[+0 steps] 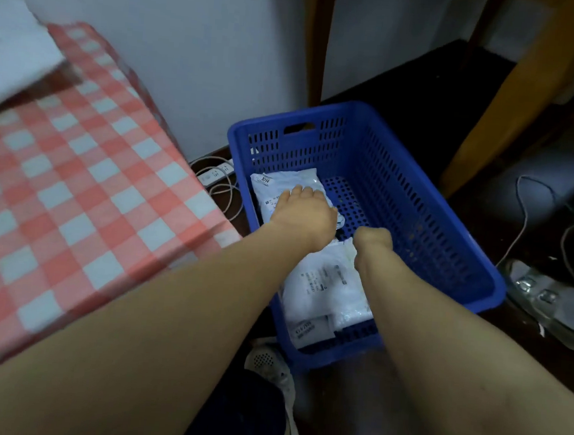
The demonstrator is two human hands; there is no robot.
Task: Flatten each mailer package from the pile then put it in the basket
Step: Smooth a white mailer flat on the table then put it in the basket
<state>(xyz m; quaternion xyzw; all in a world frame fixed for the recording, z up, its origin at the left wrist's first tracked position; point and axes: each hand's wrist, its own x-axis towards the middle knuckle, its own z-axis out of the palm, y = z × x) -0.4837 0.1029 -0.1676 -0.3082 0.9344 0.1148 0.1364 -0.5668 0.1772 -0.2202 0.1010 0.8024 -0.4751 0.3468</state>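
Left grip [304, 215]: released, palm down, fingers spread flat and pressing on the far mailer [281, 182]. Right grip [373, 239]: bent down at the wrist at the far edge of the near mailer [324, 289]; its fingers are hidden, so whether it grasps the edge cannot be told.

Far mailer: white, label uppermost. It lies flat on the floor of the basket [417, 200], in the far left part and close to the left wall. The hand covers its near end, so its long axis cannot be settled.

Near mailer: white, printed label facing up, lying in the near half of the basket. Its long axis runs near to far, roughly along the basket's length. Its near end reaches the near wall.

Basket: blue plastic with perforated walls, standing on the dark floor just right of the table [75, 183]. Its long axis runs from far left to near right.

Table: covered with a red-and-white checked cloth. A white power strip [215, 174] with a coiled cable lies on the floor between the table and the basket.
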